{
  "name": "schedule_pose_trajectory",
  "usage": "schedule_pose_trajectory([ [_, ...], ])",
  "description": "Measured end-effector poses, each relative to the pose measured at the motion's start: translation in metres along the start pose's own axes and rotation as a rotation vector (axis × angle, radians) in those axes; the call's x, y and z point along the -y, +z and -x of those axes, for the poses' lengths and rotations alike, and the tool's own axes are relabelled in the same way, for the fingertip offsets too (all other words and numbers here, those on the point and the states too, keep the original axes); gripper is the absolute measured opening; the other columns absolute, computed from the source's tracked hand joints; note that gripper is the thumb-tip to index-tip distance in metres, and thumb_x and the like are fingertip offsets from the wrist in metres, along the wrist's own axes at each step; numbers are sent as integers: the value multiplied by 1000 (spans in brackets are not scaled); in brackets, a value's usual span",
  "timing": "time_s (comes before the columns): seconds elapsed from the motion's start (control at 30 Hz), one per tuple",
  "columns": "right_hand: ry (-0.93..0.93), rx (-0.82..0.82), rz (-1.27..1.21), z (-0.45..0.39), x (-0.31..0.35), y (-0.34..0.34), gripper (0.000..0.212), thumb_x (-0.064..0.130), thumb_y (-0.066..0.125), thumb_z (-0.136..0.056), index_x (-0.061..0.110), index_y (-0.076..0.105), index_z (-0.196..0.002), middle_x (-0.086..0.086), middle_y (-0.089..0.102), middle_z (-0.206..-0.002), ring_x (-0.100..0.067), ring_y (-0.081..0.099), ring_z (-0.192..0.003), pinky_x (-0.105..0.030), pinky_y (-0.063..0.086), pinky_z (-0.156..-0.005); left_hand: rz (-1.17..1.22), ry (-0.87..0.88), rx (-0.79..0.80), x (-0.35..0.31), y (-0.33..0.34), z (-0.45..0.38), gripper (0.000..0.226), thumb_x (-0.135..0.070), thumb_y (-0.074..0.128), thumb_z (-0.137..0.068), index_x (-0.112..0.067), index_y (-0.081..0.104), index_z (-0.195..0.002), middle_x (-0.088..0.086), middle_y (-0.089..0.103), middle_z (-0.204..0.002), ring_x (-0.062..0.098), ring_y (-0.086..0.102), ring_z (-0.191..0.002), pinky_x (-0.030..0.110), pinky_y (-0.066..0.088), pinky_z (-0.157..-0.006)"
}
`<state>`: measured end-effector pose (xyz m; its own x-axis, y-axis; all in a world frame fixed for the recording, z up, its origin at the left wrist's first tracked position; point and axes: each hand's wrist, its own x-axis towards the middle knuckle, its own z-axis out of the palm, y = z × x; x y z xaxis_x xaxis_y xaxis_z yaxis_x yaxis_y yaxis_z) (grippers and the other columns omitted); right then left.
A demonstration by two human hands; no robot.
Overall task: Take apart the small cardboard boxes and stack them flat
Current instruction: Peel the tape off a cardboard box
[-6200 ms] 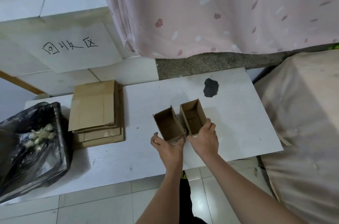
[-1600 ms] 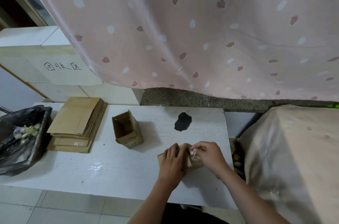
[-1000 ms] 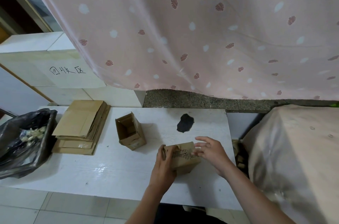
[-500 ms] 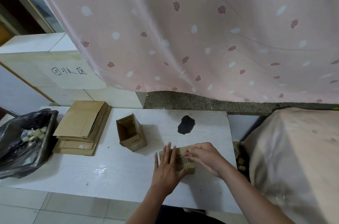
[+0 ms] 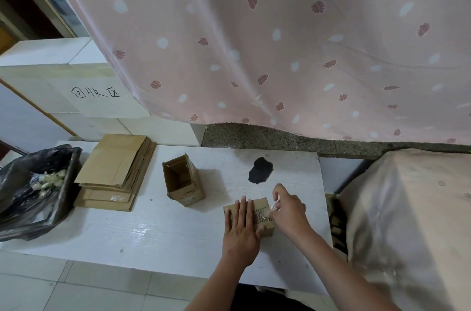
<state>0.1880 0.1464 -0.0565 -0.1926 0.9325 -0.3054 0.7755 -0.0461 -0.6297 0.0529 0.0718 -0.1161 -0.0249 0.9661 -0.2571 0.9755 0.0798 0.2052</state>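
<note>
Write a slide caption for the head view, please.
Left hand presses small cardboard box; right hand peels its tape.

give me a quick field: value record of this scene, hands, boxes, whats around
left hand: flat, fingers straight, pressing down on the small box
right hand: pinching clear tape at the small box's right end
small box: closed side up, near the front edge of the white table
open box: upright, apart from both hands
flat cardboard stack: at the table's left end
black bin: left of the stack
dark patch: on the table behind the hands
</note>
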Motion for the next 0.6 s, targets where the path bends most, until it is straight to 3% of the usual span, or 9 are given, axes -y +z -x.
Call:
schedule_pose_trajectory([
  [0.07,2,55,-116,0,-1,0,39,0,66,-83,30,45,-99,-8,64,-75,-25,62,-74,-33,47,-59,13,7,9,3,5,-2,70,-53,9,-100,-14,-13,-154,4,-23,-161,31,-21,-149,41,-20,-116],
  [0.13,17,67,-114,-2,-2,3,24,4,67,-86,24,63,-99,-6,69,-84,-21,64,-78,-31,53,-65,12,7,-2,5,7,-4,70,-54,7,-100,-16,-21,-151,3,-30,-159,29,-29,-147,42,-23,-116],
  [0.2,31,59,-68,-5,-5,7,10,9,66,-88,14,74,-91,-4,73,-93,-16,64,-85,-27,53,-74,43,9,-19,4,6,-4,72,-54,8,-99,-14,-14,-154,2,-24,-160,31,-26,-146,42,-21,-116],
  [0.33,70,88,-50,-8,-7,6,15,14,63,-88,8,76,-86,-7,70,-97,-20,63,-94,-29,53,-81,48,14,3,5,6,-4,73,-56,7,-97,-14,-11,-155,2,-23,-160,31,-21,-149,41,-20,-116],
  [0.43,79,105,-117,-7,-6,6,10,18,65,-89,16,75,-86,-5,60,-108,-19,61,-104,-29,52,-90,12,3,23,2,2,-2,73,-53,15,-100,-8,12,-157,9,3,-164,36,3,-151,42,-10,-116],
  [0.5,65,110,-143,-6,-7,6,5,19,68,-87,20,73,-85,2,64,-100,-13,65,-97,-17,51,-78,16,7,9,2,3,-2,74,-53,14,-100,-8,13,-157,9,4,-164,37,2,-150,42,-11,-116],
  [0.6,59,73,-174,-5,-9,5,10,13,72,-83,19,72,-75,12,68,-78,-3,65,-74,-5,43,-58,36,11,6,5,10,-5,75,-57,5,-97,-13,-10,-155,3,-19,-162,36,-20,-148,43,-19,-116],
])
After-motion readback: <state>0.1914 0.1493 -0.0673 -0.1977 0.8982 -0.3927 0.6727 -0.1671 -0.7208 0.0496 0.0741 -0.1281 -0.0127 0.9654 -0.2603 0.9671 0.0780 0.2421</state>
